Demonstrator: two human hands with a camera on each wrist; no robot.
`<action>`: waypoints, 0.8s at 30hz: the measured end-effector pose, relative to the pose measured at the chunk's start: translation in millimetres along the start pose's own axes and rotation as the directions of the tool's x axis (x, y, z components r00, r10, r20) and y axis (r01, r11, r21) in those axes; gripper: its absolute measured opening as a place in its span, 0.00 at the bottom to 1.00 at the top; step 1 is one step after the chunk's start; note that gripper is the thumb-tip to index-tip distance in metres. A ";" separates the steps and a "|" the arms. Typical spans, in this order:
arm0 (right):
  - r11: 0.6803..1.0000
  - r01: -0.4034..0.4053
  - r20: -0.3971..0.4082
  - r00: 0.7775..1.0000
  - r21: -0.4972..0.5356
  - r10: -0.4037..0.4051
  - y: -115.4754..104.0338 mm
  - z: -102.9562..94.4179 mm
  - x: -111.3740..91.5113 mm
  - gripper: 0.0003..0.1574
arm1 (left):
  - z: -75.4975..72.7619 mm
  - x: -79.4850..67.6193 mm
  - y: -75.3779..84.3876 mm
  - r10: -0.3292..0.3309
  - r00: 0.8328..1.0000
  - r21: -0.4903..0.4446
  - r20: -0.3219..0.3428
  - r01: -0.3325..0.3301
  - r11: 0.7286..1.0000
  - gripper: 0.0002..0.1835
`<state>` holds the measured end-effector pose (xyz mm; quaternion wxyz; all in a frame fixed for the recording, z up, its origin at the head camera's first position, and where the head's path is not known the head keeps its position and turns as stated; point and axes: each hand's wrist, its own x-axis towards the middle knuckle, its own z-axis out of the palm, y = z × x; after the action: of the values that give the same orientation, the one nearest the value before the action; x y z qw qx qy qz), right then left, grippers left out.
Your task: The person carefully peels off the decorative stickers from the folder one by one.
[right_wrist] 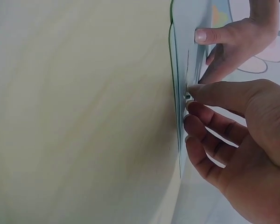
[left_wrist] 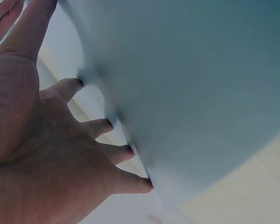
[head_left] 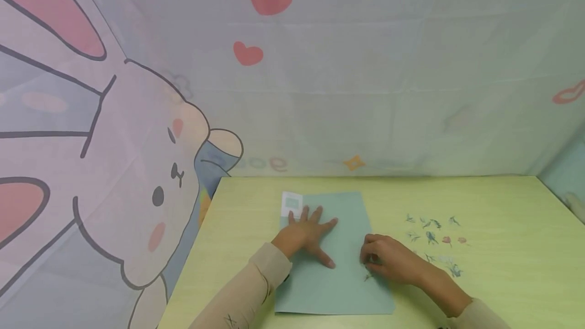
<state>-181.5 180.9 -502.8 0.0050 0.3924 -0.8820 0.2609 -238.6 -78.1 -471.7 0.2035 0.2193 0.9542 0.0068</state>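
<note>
A pale green paper sheet, layered at its edge in the right wrist view, lies on the table with a white label at its far left corner. My left hand rests flat on it, fingers spread and straight. Over the sheet's right edge, my right hand has curled fingers, and its thumb and index fingertip pinch a tiny dark bit. Just below those fingers, a small plant-shaped cutout shows against the sheet. How much of it is held is hidden by the fingers.
On the yellow-green table, to the right of the sheet, lie several small plant cutouts in loose rows. Among them are reddish flower shapes. A printed cloth with hearts and a rabbit hangs behind the table and at the left.
</note>
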 end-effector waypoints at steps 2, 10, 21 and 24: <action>1.000 -0.006 0.007 1.000 0.016 0.005 -0.2 0.2 0.2 0.13 | 0.3 0.4 -0.4 0.001 1.000 0.002 0.002 -0.001 1.000 0.64; 1.000 -0.022 0.006 1.000 0.019 0.022 2.6 2.8 -1.0 0.14 | 1.8 1.6 -0.8 0.005 1.000 0.008 -0.004 -0.005 1.000 0.64; 0.999 -0.041 0.001 0.999 0.034 0.041 1.9 3.6 0.5 0.13 | 0.9 0.7 0.0 -0.002 1.000 0.004 0.001 0.002 1.000 0.64; 0.999 -0.032 -0.002 0.999 0.037 0.033 1.4 3.5 0.9 0.13 | 0.1 0.7 0.1 0.000 1.000 0.003 0.002 0.000 1.000 0.64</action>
<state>-182.4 179.4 -506.3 -0.0052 0.3777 -0.8833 0.2778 -239.0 -77.8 -472.1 0.2041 0.2194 0.9540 0.0051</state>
